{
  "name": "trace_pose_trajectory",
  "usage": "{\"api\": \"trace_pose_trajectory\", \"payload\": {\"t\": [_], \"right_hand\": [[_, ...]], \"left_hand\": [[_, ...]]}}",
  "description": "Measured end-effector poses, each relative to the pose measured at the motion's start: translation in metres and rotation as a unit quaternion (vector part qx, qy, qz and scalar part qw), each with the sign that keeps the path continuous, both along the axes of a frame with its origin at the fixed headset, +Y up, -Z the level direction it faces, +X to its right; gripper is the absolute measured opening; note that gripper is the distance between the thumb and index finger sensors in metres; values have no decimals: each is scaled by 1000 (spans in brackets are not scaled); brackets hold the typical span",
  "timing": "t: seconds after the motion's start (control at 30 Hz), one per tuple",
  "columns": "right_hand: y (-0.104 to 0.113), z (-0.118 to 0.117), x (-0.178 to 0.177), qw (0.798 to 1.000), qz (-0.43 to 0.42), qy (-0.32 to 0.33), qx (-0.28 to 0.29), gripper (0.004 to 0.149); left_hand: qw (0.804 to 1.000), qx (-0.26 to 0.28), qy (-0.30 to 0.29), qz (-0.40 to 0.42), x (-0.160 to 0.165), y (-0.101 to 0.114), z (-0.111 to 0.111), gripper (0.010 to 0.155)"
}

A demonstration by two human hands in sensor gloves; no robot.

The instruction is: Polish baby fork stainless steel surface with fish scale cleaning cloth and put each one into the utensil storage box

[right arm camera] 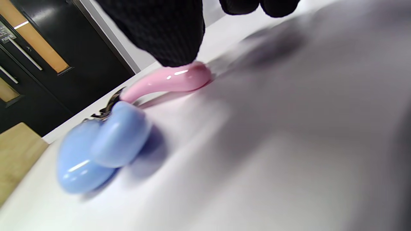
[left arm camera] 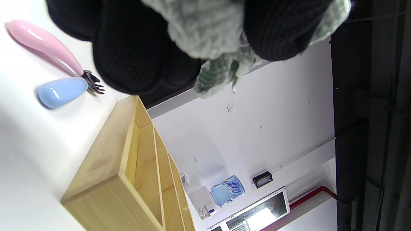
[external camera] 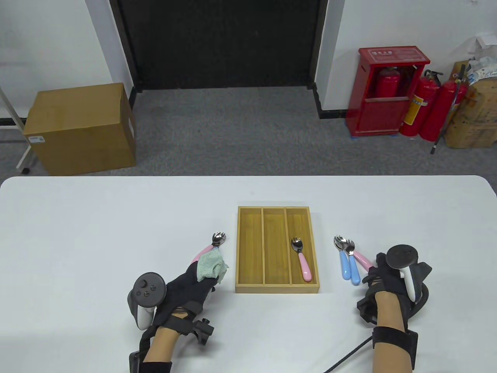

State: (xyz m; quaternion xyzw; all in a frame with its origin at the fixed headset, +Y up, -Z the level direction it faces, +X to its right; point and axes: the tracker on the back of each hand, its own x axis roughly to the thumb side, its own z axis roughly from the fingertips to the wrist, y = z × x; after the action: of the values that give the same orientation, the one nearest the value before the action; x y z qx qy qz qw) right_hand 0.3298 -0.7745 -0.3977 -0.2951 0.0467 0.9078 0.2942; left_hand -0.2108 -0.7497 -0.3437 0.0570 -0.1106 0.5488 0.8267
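My left hand [external camera: 206, 281] grips a pale green cleaning cloth [external camera: 210, 265] wrapped around the pink handle of a baby fork [external camera: 218, 238]. Its steel head sticks out towards the far side. In the left wrist view the cloth [left arm camera: 205, 29] is bunched between the gloved fingers [left arm camera: 128, 48]. The wooden storage box [external camera: 249, 248] has three compartments. One pink-handled fork [external camera: 301, 259] lies in the right one. Right of the box lie two blue forks [external camera: 346, 264] and a pink fork [external camera: 361, 257]. My right hand [external camera: 371, 276] is at that pink handle's [right arm camera: 167, 80] near end, one fingertip [right arm camera: 170, 32] touching it.
The white table [external camera: 97, 233] ends in a far edge, with grey carpet beyond it. A cardboard box [external camera: 79, 128] and a red fire extinguisher cabinet [external camera: 388, 97] stand on the floor. A cable [external camera: 349, 355] runs from my right wrist.
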Motion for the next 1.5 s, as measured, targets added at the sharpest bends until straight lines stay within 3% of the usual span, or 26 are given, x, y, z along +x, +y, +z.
{"api": "trace_pose_trajectory", "payload": {"t": [0.23,0.5,0.67,0.93,1.1,1.3,1.5], "right_hand": [[-9,-21,-4,999,-18,15,-25,55],[-11,-29,-7,998,-49,46,-11,50],[1,-22,-5,998,-50,29,31,48],[15,-6,-3,995,16,-14,99,45],[40,4,-15,986,16,21,167,45],[82,22,-71,953,-39,135,268,45],[94,48,-151,891,-234,233,313,46]], "left_hand": [[1000,4,10,4,-4,1,2,56],[1000,-13,19,0,-7,-6,-3,56],[1000,-22,12,-3,-4,-10,-5,56],[1000,-17,0,-12,4,-5,-4,56],[999,-34,-11,29,8,-10,-6,57],[986,-70,-62,140,17,-21,-8,60],[960,-89,-120,237,24,-27,-5,65]]}}
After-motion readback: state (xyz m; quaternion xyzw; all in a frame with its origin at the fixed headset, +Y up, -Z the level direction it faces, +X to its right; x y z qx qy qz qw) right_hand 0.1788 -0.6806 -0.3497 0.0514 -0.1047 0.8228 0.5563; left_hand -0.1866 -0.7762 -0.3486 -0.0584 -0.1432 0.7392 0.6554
